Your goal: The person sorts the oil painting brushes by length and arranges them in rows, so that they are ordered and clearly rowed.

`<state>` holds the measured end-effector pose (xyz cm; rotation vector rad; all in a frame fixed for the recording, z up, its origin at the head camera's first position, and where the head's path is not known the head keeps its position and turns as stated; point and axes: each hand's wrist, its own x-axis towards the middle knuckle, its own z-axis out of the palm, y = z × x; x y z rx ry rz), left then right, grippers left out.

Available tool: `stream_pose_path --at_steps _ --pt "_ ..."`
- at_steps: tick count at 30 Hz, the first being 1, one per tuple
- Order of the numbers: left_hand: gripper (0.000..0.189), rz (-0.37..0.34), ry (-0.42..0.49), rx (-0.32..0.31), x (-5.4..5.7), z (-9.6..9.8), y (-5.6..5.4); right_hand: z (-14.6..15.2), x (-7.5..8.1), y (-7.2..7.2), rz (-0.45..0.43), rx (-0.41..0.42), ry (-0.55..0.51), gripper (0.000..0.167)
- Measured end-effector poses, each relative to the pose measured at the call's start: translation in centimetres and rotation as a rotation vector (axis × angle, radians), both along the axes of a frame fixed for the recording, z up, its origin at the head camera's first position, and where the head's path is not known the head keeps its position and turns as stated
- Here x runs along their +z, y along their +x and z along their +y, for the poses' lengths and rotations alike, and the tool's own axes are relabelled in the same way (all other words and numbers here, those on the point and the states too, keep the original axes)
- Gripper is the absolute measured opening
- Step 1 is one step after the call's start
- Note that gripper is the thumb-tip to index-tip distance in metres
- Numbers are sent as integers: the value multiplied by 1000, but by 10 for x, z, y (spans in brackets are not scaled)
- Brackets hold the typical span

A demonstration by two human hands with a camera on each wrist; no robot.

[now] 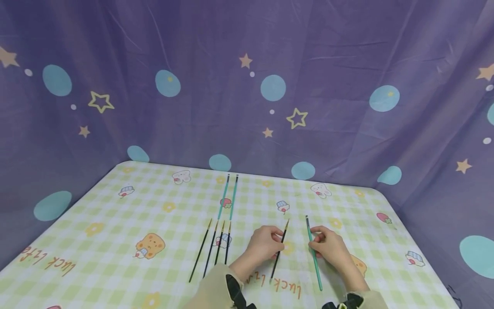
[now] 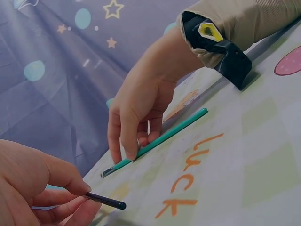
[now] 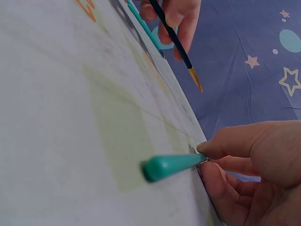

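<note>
My left hand point(image 1: 264, 243) pinches a thin black paintbrush point(image 1: 275, 264), whose gold-coloured tip points away from me. In the left wrist view, the rounded end of its dark handle point(image 2: 108, 201) sticks out from between thumb and fingers. To the right, my right hand point(image 1: 329, 245) pinches a green paintbrush point(image 1: 316, 269) between thumb and fingers, its dark tip pointing away. The green handle point(image 3: 171, 167) looms close in the right wrist view. Several black paintbrushes point(image 1: 200, 250) lie side by side left of my left hand. Beyond them lie two green paintbrushes point(image 1: 233, 197).
A green-and-white checked cloth point(image 1: 115, 240) with printed cartoon pictures and lettering covers the table. Behind it hangs a purple curtain point(image 1: 216, 116) with stars and blue spots. Dark straps point(image 1: 236, 289) sit on both wrists over beige sleeves.
</note>
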<state>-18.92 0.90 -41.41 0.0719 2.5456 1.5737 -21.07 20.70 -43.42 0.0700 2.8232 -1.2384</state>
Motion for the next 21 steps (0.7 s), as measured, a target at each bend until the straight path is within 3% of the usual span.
stream_pose_path --at_steps 9,21 --pt "26 6 23 -1 -4 -18 -4 -1 0 1 -15 -7 -6 39" --pt "34 65 -30 -2 6 -54 -1 0 -1 1 -17 -7 -10 37"
